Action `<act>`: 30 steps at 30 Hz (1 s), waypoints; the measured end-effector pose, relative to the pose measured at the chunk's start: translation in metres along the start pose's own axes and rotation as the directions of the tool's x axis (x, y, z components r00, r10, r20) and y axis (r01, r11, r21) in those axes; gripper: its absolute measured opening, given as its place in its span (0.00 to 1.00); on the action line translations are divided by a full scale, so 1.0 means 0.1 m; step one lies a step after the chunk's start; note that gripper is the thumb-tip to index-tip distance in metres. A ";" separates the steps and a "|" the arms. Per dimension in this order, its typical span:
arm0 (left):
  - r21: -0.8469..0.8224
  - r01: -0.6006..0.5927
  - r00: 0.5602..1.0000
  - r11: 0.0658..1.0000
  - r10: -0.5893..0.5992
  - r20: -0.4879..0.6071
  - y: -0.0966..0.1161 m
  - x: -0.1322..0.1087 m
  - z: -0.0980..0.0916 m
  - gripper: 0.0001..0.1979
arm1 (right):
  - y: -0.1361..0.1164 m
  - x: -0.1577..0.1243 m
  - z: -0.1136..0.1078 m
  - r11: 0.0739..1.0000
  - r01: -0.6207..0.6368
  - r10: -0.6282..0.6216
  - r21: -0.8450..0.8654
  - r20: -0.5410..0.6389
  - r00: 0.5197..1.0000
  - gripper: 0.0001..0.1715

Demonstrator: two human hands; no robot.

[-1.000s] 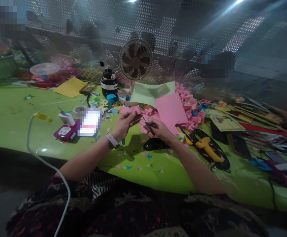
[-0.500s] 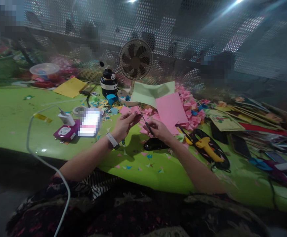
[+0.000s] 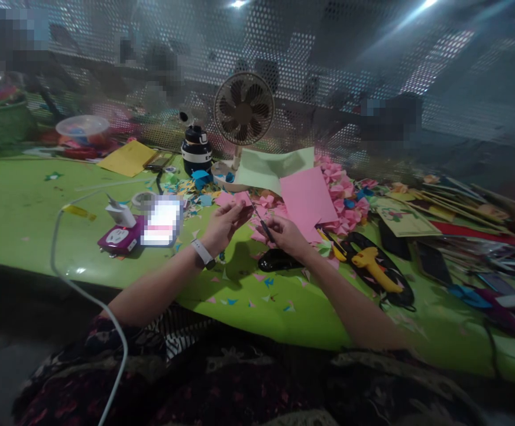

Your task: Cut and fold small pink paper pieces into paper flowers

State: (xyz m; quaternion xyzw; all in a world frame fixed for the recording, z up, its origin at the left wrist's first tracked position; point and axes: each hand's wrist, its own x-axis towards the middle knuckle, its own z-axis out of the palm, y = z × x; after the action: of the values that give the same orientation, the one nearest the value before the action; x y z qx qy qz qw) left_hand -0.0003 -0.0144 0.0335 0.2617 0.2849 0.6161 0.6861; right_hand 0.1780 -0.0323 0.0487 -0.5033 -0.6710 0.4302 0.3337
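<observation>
My left hand [image 3: 225,223], with a white-banded watch [image 3: 203,254] on its wrist, is closed with its fingertips pinched at a piece of pink paper [image 3: 238,198]. My right hand [image 3: 287,235] grips a thin tool with a dark handle [image 3: 266,231]; its slender tip points up and left toward the left fingertips. The tool's exact kind is too small to make out. Under the right wrist lies a glossy black object [image 3: 279,260]. Just beyond the hands are a pink paper sheet [image 3: 308,198] and a heap of folded pink paper pieces [image 3: 348,210].
A fan [image 3: 243,109] and a dark bottle [image 3: 196,151] stand at the back. To the left are a lit phone [image 3: 163,220] and a purple power socket [image 3: 119,236] with a cable. A yellow glue gun [image 3: 376,269] lies at right. Paper scraps litter the green table [image 3: 239,313].
The hands keep nearly the same pose and hold. The view has shifted very slightly, with the things at left appearing a little further right and lower.
</observation>
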 end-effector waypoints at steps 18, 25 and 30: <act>0.103 -0.049 0.998 0.993 0.045 0.048 0.04 0.00 0.00 0.10 | -0.01 0.02 -0.03 0.999 -0.012 0.011 0.030 0.011 1.000 0.36; 0.122 -0.044 0.996 0.991 0.035 0.080 0.02 0.00 -0.02 0.12 | -0.01 0.02 -0.06 0.999 -0.012 0.011 0.039 0.022 1.000 0.36; 0.108 -0.045 0.998 0.993 0.040 0.049 0.03 0.01 -0.02 0.12 | 0.02 0.03 -0.06 1.000 0.010 -0.010 0.019 0.009 1.000 0.35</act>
State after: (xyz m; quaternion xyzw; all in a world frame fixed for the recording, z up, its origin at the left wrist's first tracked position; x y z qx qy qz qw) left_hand -0.0032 -0.0126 0.0343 0.3193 0.2965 0.6077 0.6640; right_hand 0.1830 -0.0274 0.0492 -0.4947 -0.6711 0.4370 0.3375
